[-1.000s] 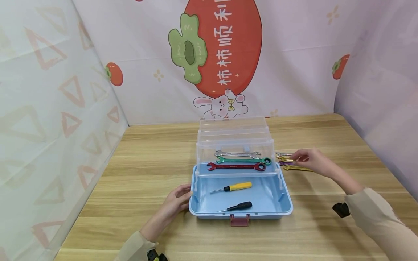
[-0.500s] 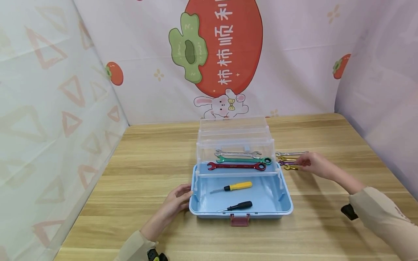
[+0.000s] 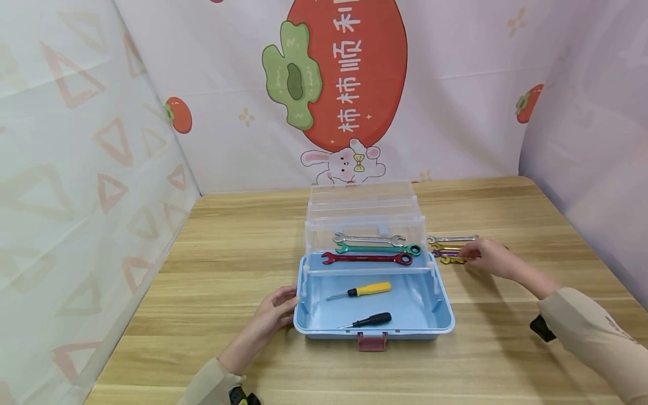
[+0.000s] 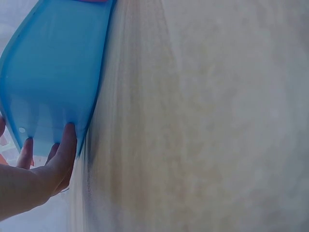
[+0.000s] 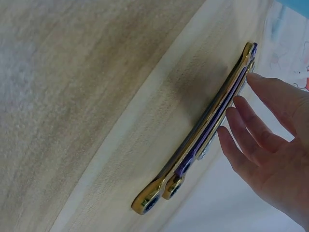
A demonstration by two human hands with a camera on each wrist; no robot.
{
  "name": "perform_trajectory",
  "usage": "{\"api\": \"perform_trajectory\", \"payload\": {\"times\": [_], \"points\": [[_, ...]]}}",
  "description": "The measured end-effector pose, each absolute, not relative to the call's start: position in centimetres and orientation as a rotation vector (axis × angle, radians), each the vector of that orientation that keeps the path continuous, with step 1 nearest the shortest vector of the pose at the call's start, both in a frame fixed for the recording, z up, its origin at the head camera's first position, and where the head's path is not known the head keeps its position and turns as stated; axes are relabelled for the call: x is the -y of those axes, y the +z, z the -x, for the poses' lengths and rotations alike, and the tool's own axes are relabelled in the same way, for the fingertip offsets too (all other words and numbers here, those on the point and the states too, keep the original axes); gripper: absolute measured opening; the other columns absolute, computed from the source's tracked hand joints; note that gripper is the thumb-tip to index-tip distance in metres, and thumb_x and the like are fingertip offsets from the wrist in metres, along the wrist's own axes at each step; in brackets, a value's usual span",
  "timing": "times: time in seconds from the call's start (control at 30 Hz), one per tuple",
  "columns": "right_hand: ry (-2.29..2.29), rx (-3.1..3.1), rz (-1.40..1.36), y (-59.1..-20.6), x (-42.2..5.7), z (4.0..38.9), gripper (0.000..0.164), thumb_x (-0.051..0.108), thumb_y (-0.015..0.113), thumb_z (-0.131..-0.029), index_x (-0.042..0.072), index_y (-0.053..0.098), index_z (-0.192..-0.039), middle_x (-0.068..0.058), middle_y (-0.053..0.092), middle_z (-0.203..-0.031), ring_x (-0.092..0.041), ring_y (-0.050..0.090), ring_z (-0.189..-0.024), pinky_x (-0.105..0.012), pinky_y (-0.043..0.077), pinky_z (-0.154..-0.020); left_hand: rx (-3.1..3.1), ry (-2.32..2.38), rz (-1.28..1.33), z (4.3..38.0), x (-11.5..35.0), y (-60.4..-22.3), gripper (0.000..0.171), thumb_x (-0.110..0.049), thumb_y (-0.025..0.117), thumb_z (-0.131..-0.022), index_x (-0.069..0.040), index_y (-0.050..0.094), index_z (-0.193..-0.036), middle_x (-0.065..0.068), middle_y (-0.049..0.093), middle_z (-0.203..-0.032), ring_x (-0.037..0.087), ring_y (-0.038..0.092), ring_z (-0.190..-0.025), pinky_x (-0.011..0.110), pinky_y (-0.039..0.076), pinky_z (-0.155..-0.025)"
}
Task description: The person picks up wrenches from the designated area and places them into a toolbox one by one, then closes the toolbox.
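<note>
My left hand [image 3: 278, 309] rests against the left end of the blue toolbox [image 3: 297, 306]. In the left wrist view its straight fingers [image 4: 65, 150] touch the box's outer wall. Right of the box, my right hand [image 3: 491, 259] is over a row of wrenches, its fingers slightly bent. That row has a silver wrench [image 3: 453, 239] at the back, a gold wrench [image 3: 445, 247], a purple wrench [image 3: 441, 254] and a nearer gold wrench [image 3: 450, 260]. In the right wrist view my fingertips [image 5: 227, 137] come right beside the wrenches, with none gripped between them.
The toolbox's clear tray [image 3: 364, 273] bears a silver wrench [image 3: 367, 239], a green wrench [image 3: 374, 248] and a red wrench [image 3: 367, 259]. Below lie a yellow screwdriver [image 3: 373, 288] and a black screwdriver [image 3: 376, 319]. Wooden table [image 3: 233, 253] surrounds the box; patterned cloth [image 3: 228, 73] hangs behind.
My right hand has moved slightly right and down along the wrenches, uncovering the silver one's far end. The left hand and toolbox have stayed put.
</note>
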State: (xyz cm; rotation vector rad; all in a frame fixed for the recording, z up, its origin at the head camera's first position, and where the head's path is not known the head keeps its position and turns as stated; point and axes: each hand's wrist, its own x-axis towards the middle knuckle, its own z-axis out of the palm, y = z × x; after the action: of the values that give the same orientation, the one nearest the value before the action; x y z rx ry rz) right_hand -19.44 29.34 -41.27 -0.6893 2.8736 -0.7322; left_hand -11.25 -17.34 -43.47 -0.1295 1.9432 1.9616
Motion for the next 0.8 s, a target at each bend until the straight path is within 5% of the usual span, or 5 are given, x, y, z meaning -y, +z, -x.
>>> {"api": "perform_trajectory", "payload": {"times": [0.8], "points": [[-0.629, -2.860, 0.672, -42.4, -29.4, 20.2, 0.012, -0.007, 0.064, -0.071, -0.006, 0.065, -0.083, -0.009, 0.063, -0.077, -0.022, 0.057, -0.071, -0.035, 0.048, -0.061, -1.951, 1.942, 0.138, 11.2, 17.4, -43.5, 0.052, -0.023, 0.057, -0.086, 0.005, 0.039, -0.126, 0.018, 0.046, -0.122, 0.019, 0.051, -0.102, 0.037, 0.045, -0.084]]}}
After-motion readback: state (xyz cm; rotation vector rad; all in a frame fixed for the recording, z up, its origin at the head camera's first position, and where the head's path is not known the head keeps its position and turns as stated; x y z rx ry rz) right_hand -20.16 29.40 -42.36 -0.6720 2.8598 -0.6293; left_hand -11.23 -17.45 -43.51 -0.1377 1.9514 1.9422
